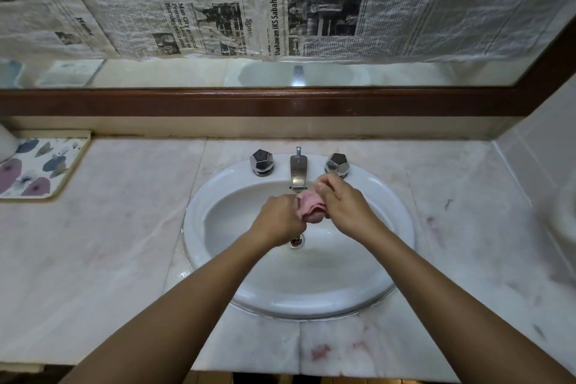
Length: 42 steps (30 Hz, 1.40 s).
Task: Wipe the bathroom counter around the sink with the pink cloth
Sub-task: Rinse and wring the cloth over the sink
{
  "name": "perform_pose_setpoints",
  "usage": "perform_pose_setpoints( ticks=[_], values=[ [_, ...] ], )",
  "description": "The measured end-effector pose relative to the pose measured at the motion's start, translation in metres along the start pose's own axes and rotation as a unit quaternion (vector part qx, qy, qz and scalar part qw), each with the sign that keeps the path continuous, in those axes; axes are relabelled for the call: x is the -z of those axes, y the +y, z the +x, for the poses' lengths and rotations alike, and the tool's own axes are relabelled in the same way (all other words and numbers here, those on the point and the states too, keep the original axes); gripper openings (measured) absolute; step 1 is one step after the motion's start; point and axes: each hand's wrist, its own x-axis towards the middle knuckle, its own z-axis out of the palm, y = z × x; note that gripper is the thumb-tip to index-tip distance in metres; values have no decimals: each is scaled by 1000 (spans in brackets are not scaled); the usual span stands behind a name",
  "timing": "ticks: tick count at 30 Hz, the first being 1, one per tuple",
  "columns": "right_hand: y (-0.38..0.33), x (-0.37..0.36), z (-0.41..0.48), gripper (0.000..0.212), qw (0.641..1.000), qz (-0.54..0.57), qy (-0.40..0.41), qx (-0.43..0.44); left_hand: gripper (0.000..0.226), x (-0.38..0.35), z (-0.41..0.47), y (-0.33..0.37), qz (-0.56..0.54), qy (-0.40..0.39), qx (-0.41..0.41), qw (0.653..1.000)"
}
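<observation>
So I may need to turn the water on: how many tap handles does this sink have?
2. One tap handle sits left of the spout; the other handle sits right of it, just behind the right hand. None seem hidden.

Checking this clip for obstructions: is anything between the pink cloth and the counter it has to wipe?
Nothing visible blocks it. Both the left hand and right hand hold the pink cloth bunched over the sink basin. The counter beside it is bare; only a floral tray sits at its far left corner.
</observation>
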Motion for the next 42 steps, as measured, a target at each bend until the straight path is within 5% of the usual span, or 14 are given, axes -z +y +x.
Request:
perform_pose_setpoints(
  ticks=[4, 7, 10, 13, 17, 20, 27, 31, 42],
  values=[
    [6, 18, -14, 61, 978, -126, -68, 153, 28, 28, 6, -13, -180, -149, 81, 969],
    [12, -1, -24, 91, 941, -247, -95, 210, 30, 42, 7, -8, -167, -213, 48, 962],
    [15, -21, -18, 95, 928, -281, -8, 246, 37, 48, 7, 1, -186, -277, 18, 942],
    [10, -26, -4, 71, 902, -316, 80, 282, 32, 53, 8, 6, -144, -308, 4, 940],
    [2, -24, 2, 34, 880, -403, 62, 244, 14, 54, 2, 21, 133, -191, -50, 971],
    [-5, -18, 2, 30, 869, -459, 8, 184, 20, 45, 0, 24, 223, -114, -106, 962],
    [-28, 2, 11, 33, 888, -439, -61, 122, 29, 42, 8, 18, 274, -13, -130, 953],
    [-32, 3, 11, 34, 930, -346, -112, 50, 28, 44, 10, 14, 303, 26, -169, 938],
    [-31, 1, 2, 20, 966, -208, -154, 5, 32, 39, 15, 4, 282, 35, -198, 938]
  ],
)
